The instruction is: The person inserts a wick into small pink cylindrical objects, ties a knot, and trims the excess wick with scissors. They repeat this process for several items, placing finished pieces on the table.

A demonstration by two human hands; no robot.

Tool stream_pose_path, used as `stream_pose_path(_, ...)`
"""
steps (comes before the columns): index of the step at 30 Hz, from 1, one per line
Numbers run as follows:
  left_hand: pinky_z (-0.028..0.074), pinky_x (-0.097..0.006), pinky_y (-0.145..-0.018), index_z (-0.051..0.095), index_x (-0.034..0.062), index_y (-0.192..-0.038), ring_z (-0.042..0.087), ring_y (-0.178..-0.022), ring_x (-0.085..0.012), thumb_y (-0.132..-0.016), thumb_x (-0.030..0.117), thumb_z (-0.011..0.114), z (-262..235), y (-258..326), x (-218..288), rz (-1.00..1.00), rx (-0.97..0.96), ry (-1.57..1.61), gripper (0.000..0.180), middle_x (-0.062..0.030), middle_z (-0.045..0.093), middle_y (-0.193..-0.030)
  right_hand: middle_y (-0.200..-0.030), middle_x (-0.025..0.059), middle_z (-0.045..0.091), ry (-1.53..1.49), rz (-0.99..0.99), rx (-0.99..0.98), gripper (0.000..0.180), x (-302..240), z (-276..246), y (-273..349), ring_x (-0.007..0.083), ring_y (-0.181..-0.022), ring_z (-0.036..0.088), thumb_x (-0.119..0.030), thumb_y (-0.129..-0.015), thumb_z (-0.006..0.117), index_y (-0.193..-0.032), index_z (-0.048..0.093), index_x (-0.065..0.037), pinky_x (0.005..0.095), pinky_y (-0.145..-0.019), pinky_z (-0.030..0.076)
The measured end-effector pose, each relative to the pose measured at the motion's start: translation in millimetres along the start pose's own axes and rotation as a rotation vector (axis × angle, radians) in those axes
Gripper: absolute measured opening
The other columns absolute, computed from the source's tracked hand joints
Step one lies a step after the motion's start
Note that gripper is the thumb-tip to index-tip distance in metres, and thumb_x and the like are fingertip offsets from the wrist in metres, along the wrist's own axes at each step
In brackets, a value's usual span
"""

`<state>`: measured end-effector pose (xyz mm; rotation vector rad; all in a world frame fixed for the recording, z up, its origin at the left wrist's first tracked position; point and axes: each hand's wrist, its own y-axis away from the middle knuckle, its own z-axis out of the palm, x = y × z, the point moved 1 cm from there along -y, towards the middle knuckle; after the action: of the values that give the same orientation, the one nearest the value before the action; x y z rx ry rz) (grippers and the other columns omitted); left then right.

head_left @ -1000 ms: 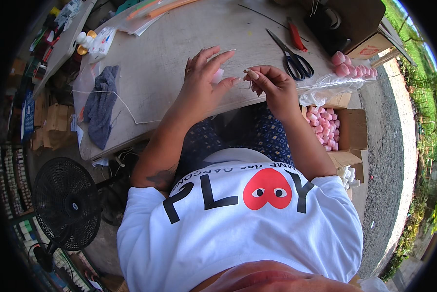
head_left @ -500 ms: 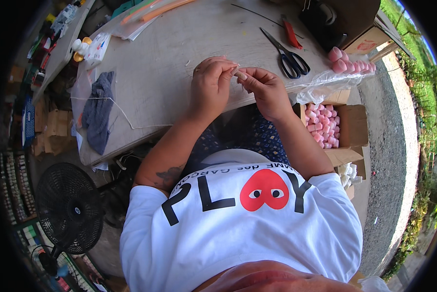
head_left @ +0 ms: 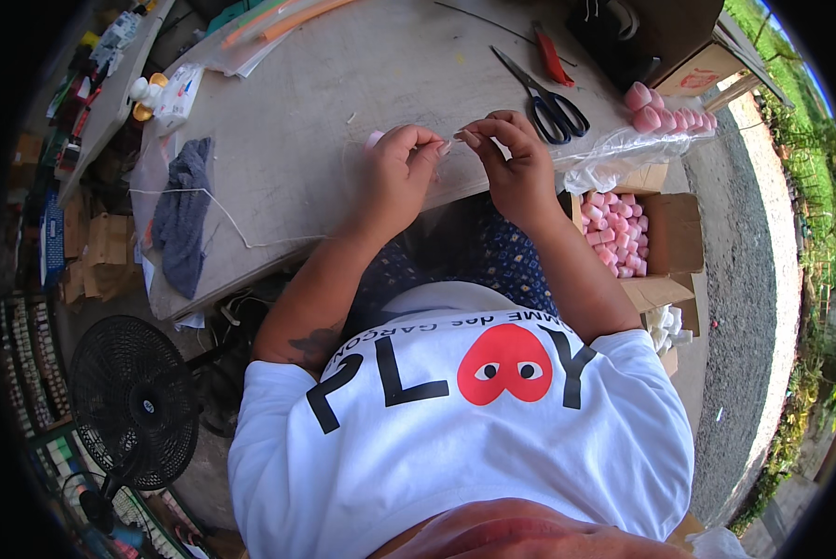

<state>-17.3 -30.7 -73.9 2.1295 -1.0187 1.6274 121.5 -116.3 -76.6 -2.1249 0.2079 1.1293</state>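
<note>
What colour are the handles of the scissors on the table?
Black, on the scissors beside the right hand; the head view shows them best.

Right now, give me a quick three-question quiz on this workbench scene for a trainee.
1. True or false: the black-handled scissors lie beyond the right hand.
2. What fills the cardboard box beside the table? A pink pieces, B nails, C string.
3. The dark blue cloth lies to the person's ____ of the left hand.

Key: 1 true; 2 A; 3 left.
</note>
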Motion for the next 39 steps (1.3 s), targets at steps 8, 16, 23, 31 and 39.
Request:
stream_pose_path(8, 0.046, -0.027, -0.064, 0.055, 0.0030, -0.089, 0.055, -0.068, -0.0149, -0.091, 0.006, 0.059, -8, -9, -17, 0.565, 0.164, -0.169, 0.005, -0.0055, 0.058, -0.077, -0.077, 0.0021, 0.059, -0.321, 0.349, -0.426, 0.018, 6, 3, 2, 0.0115, -0.073, 0.052, -0.018, -0.092, 0.060, -0.095, 0.065, -0.001, 0.0259, -0.068, 0.045)
stream_pose_path(16, 0.045, -0.023, -0.067, 0.054, 0.0041, -0.092, 0.053, -0.071, -0.0078, -0.095, 0.010, 0.056, -7, -10, -28, 0.246, 0.055, 0.187, 0.006, -0.0017, 0.060, -0.079, -0.081, -0.0025, 0.056, -0.761, 0.558, -0.509, 0.022, 2, 6, 1, 0.0066, -0.073, 0.048, -0.025, -0.096, 0.056, -0.101, 0.062, -0.004, 0.0217, -0.069, 0.042)
stream_pose_path(23, 0.046, -0.023, -0.064, 0.057, 0.0016, -0.087, 0.057, -0.069, -0.0074, -0.091, 0.012, 0.062, -5, -10, -30, 0.133, 0.028, 0.431, 0.012, -0.0026, 0.063, -0.073, -0.083, -0.0016, 0.057, -0.535, 0.369, -0.510, 0.018, -2, 3, -4, 0.0071, -0.077, 0.049, -0.018, -0.095, 0.057, -0.100, 0.061, -0.002, 0.0236, -0.071, 0.043)
stream_pose_path(31, 0.043, -0.020, -0.067, 0.058, 0.0036, -0.092, 0.053, -0.076, -0.0048, -0.094, 0.017, 0.058, -1, -4, -27, 0.088, -0.004, 0.472, 0.014, 0.0006, 0.060, -0.082, -0.084, 0.0127, 0.060, -0.071, -0.025, -0.298, 0.010, -20, 6, -4, 0.0267, -0.079, 0.059, -0.003, -0.087, 0.060, -0.095, 0.062, 0.001, 0.0320, -0.072, 0.047)
stream_pose_path(39, 0.044, -0.023, -0.066, 0.058, 0.0031, -0.087, 0.052, -0.073, -0.0063, -0.094, 0.018, 0.059, 13, 0, -30, 0.139, 0.163, 0.482, 0.016, -0.0001, 0.060, -0.081, -0.077, 0.0144, 0.058, 0.253, -0.298, -0.151, 0.011, -29, 14, 0, 0.0343, -0.078, 0.058, -0.002, -0.081, 0.062, -0.091, 0.063, 0.001, 0.0398, -0.068, 0.048)
